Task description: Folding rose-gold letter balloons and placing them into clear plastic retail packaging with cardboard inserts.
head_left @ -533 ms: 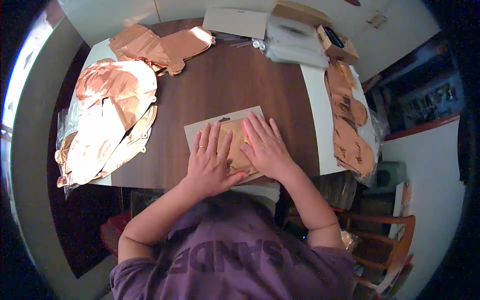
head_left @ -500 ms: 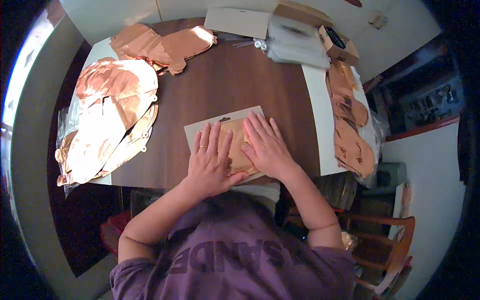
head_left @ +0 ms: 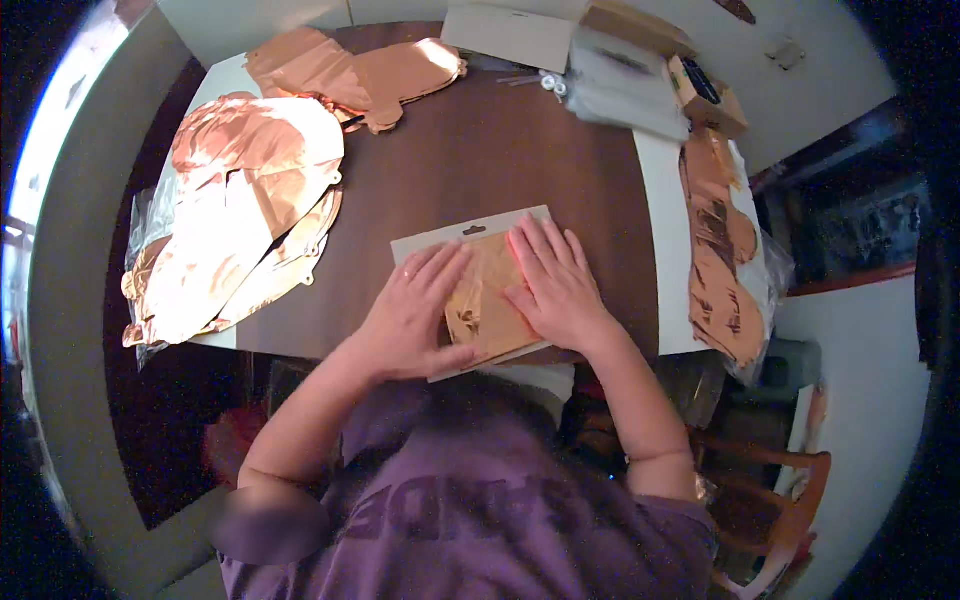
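A pale flat card [head_left: 425,241] with a hang hole at its far edge lies near the front of the table, slightly turned. On it rests a folded copper-coloured foil piece [head_left: 492,290], flattened and creased, with a shiny clear-looking patch. My left hand [head_left: 412,312] lies over the left side of the card and foil, fingers stretched out and close together, thumb apart. Flat on the right side of the foil is my right hand [head_left: 558,288], its fingers extended. Both hands press from above and grip nothing. The palms hide parts of the foil's edges.
Large copper foil balloons [head_left: 245,210] spread over the table's left side, with another foil stack [head_left: 350,75] behind. Clear plastic bags [head_left: 625,90], a pale board [head_left: 507,35] and a cardboard box [head_left: 725,108] stand at the back right. More copper foil pieces [head_left: 718,255] lie along the right edge.
My left hand has slid left across the card, its fingers closer together, uncovering more of the foil. The right hand stays flat on the right side. The whole view has shifted slightly.
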Available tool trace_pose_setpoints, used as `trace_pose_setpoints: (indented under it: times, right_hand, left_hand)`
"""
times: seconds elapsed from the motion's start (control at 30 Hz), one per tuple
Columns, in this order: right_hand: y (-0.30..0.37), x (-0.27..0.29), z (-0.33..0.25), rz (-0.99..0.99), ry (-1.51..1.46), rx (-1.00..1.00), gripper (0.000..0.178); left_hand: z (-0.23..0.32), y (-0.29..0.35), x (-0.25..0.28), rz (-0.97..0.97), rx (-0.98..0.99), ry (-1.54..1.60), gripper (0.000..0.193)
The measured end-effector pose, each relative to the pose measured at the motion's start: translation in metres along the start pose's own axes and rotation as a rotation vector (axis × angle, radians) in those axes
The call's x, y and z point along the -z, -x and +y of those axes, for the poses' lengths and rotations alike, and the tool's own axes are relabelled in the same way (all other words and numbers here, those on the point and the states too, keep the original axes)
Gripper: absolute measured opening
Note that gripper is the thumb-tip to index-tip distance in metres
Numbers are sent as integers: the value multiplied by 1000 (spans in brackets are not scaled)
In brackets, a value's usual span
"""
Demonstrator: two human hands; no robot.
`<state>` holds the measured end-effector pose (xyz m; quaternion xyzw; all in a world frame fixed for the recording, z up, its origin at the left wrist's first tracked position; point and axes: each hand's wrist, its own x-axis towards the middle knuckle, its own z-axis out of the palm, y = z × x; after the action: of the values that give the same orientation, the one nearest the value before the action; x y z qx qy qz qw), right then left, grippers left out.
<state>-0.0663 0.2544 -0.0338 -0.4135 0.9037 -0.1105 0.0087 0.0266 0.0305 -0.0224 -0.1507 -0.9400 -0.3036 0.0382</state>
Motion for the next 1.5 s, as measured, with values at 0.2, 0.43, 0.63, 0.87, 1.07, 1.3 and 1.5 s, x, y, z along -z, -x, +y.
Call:
trace_pose_setpoints:
  times: [0.2, 0.43, 0.63, 0.87, 1.07, 1.3, 1.5]
  right_hand:
    - [2, 0, -3, -14, -15, -20, 66]
    - [46, 10, -8, 448, -468, -234, 23]
    - [169, -16, -46, -60, -1130, -774, 18]
    - [153, -63, -84, 192, -1483, -1059, 30]
    - [137, -38, -64, 706, -1282, -768, 29]
    - [147, -11, -14, 443, -1636, -1056, 36]
    - [148, 9, -2, 752, -1818, -1124, 38]
  left_hand:
    - [-2, -18, -4, 59, -144, -34, 95]
    - [-4, -14, -26, -50, -139, -341, 100]
    - [13, -3, -27, -147, -213, -229, 98]
    - [40, -3, -31, -159, -277, -159, 98]
    - [33, -67, 17, -158, -323, -3, 83]
    - [-18, -308, -3, 75, -230, 163, 29]
    - [-61, -440, -58, 157, -46, -176, 29]
